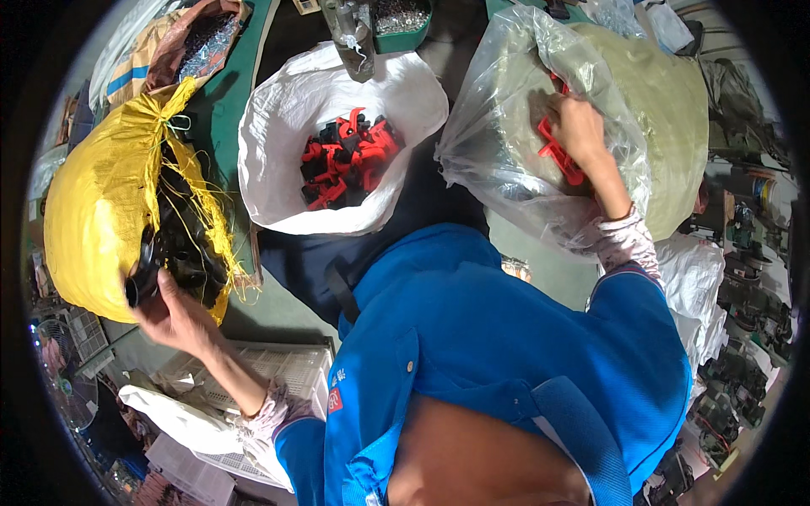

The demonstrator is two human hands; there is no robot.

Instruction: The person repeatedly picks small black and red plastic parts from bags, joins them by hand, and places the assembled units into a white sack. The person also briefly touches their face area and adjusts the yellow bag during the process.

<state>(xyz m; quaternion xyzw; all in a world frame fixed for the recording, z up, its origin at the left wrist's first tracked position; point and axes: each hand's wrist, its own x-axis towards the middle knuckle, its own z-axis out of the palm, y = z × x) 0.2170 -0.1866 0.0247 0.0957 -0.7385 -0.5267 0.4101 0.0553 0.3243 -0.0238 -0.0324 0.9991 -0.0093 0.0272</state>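
Observation:
My left hand (173, 319) is at the torn opening of a yellow woven sack (93, 211), its thumb and fingers around a glossy black plastic part (142, 285). More black parts (190, 253) fill the opening. On the other side, my right hand (580, 131) reaches into a clear plastic bag (498, 126), fingers curled at red plastic clamp-like parts (558, 156); its fingertips are partly hidden. Between the hands a white woven sack (270, 181) stands with its rim rolled open, holding a pile of red-and-black clamp-like pieces (350, 158).
Behind the white sack is a dark metal post (350, 42), beside a green bin (405, 38) of small metal pieces. A brown sack (181, 55) of similar bits lies far left. Plastic crates (291, 367) stand below my left forearm. A full pale-green sack (666, 110) sits right.

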